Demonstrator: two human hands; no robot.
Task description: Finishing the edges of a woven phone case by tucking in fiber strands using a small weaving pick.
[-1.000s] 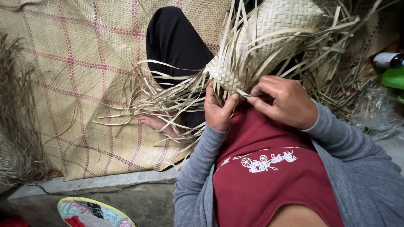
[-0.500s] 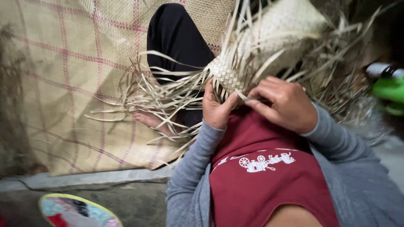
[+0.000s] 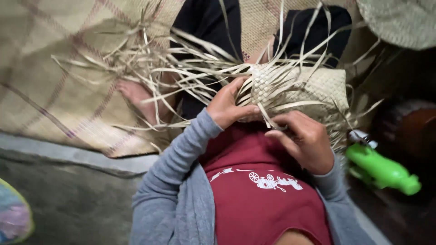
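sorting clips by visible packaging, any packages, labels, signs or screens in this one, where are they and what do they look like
Green plastic bottle: lying on its side at the right edge, beside the right hand; bright green, no label visible.
White graphic: printed on the chest of the dark red shirt; small wheeled-cart drawing.
No signs or screens in view.

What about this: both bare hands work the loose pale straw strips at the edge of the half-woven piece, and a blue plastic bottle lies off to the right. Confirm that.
Not quite. The head view shows the plastic bottle is bright green, not blue. The rest holds: the left hand and right hand both work the loose pale straw strips at the edge of the half-woven piece.
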